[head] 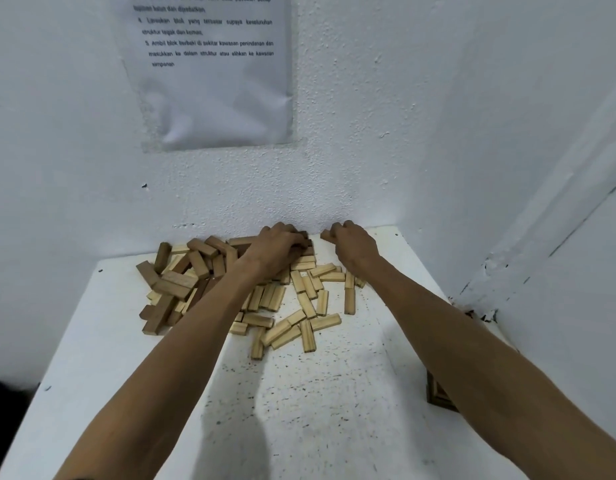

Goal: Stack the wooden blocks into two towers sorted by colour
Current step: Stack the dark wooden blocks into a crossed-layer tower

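Site: white table [334,410] set in a corner of white walls, with a printed notice [213,81] on the wall above it.

Blocks: nearly all lay loose on the far half of the table. The dark blocks [168,306] lay heaped at the left. The light blocks [299,327] were scattered from the centre to the right. The two colours overlapped where the heaps met, so sorting was only rough.

Left hand [273,249]: it reached to the wall, fingers bent down over a low stack [308,252]. This showed a few light blocks with darker ones above, close against the wall. Whether the fingers gripped a block or merely pressed on the stack could not be told, as the hand hid the contact.

Right hand [355,245]: it was just beside the left and near the wall, fingers curled. The end of a light block [325,235] stuck out from the fingertips and appeared pinched there, close to the stack but not touching it.

Other: a dark box-like object [438,393] sat at the table's right edge, mostly hidden by the right forearm. Its identity could not be told.

Progress: early, in my judgement. No finished tower stood anywhere. At most one base of a few layers existed, possibly of mixed colour. A second tower was not begun, and almost every block remained to be sorted and stacked.
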Available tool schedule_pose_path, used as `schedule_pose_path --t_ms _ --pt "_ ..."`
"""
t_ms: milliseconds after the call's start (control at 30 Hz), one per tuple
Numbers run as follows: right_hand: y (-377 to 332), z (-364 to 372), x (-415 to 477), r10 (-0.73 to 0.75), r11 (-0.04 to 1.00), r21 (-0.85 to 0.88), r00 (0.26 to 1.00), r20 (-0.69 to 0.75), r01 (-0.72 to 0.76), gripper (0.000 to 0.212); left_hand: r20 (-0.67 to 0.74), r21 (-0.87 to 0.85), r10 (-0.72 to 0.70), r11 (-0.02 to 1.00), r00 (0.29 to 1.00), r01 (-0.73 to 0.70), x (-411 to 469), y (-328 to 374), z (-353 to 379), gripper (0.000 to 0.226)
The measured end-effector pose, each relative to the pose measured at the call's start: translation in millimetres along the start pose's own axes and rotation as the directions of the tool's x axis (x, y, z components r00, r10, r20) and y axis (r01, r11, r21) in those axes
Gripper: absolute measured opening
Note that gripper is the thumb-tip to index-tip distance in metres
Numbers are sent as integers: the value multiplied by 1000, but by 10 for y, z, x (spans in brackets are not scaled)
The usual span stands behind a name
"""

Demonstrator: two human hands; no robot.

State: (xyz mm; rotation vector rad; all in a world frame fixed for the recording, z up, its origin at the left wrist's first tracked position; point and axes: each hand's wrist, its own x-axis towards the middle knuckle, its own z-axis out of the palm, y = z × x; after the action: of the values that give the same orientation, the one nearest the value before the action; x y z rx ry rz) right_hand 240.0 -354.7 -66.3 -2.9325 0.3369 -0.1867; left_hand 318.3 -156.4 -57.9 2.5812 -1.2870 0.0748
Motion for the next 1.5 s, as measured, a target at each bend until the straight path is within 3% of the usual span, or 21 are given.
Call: schedule_pose_path --t_ms 233,433,633,833,1167,1367,1500 --pt "10 -42 -78 25 998 62 1000 9 -25 32 63 -132 -59 989 996 67 44 75 -40 34" --pt "25 -111 -173 60 994 95 998 34 -63 24 162 -35 -127 990 979 134 66 143 -79 32" --pt "-53 -223 -278 68 992 101 997 26 -71 18 216 88 -127 990 968 110 76 175 -165 34" --pt "-96 -346 -419 88 987 138 996 -2 -87 19 135 38 -101 995 986 97 -26 200 -140 47" --pt "-364 -631 -815 108 964 253 991 -84 -84 16 -28 -176 -25 984 999 20 -439 367 -480 46" --pt "-576 -743 -1654 61 939 344 993 -105 -21 17 -121 -280 -18 960 993 -17 -1185 711 -492 41" --pt "-633 -672 -2396 20 932 363 996 -82 11 25 -88 -298 9 954 996 -35 -1774 926 -298 39"
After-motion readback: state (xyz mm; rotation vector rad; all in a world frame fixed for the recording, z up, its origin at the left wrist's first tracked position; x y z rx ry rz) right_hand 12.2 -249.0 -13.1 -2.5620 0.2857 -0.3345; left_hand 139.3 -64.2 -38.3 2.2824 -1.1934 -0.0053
